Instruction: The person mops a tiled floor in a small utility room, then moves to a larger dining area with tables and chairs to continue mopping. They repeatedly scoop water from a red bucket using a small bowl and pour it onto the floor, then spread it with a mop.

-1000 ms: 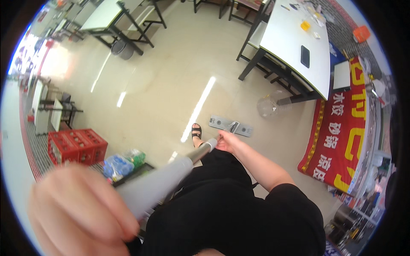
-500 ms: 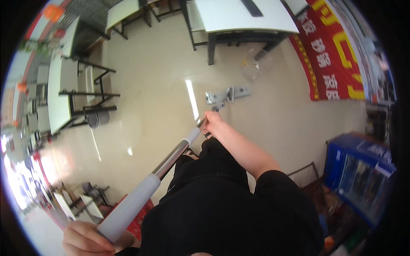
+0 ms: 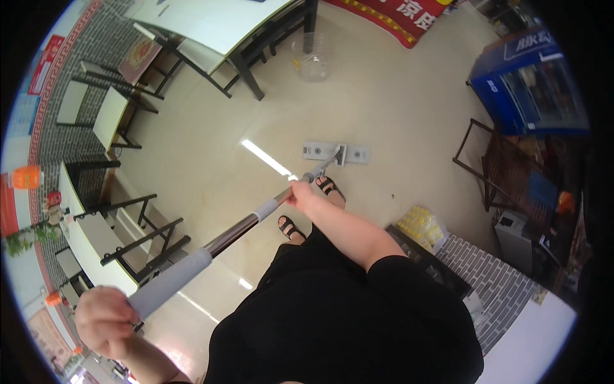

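Note:
A long-handled flat mop slants across the view, its grey and metal handle running from lower left to the middle. My left hand is closed round the grey grip at the top end. Farther down the pole, my right hand wraps it with closed fingers. The grey rectangular mop head lies flat on the tiled floor, just beyond my right sandal. My left sandal stands nearer and to the left, beside the pole.
A white table with dark legs stands at the far left, a clear plastic tub beside it. More tables and chairs line the left wall. At right are a blue display fridge, a wooden chair and a yellow pack.
The view has swung to the right, bringing the grey brick counter into sight. The mop head, earlier turned and angled, now lies flat. Both hands keep their hold on the handle.

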Motion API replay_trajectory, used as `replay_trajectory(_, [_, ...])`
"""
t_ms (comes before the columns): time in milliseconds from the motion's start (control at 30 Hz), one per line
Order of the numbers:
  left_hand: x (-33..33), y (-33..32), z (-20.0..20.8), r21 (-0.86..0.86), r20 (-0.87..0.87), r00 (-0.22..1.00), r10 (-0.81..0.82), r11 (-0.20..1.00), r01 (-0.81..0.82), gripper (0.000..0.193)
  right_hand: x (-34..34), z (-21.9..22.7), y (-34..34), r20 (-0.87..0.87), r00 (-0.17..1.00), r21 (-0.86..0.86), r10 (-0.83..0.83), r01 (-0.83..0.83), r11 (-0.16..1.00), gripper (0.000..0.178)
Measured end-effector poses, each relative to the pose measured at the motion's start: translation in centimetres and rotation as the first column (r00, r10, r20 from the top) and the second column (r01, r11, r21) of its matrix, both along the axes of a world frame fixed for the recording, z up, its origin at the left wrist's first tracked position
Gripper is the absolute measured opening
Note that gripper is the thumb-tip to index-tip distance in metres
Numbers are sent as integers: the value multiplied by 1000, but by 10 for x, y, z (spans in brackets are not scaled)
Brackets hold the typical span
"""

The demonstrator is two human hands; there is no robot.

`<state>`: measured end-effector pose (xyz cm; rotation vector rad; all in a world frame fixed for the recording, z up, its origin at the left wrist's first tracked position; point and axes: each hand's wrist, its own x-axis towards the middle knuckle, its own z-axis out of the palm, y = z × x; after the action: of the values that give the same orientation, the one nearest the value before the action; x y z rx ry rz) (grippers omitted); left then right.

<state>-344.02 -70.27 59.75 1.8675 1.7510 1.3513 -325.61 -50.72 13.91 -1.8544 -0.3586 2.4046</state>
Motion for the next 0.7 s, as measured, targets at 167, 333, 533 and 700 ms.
replay_trajectory(167, [10,-24,49,-743,-267,953,147,598,-300,32,-13,9,-38,-270,949,-139,-164,130,982,15])
replay_trajectory(333, [24,-67,21,-984,159,852,499,153,93,43,-2,-5,-62,-70,987,69,-141,146,987,14])
replay_trajectory(533, [103,5,-65,-959,184,957,225,256,124,44,59,-105,36,82,979,355,-189,148,923,14])
replay_trajectory(700, [140,105,-148,-960,159,983,92,248,132,56,103,-68,196,341,934,343,-103,-21,939,35])
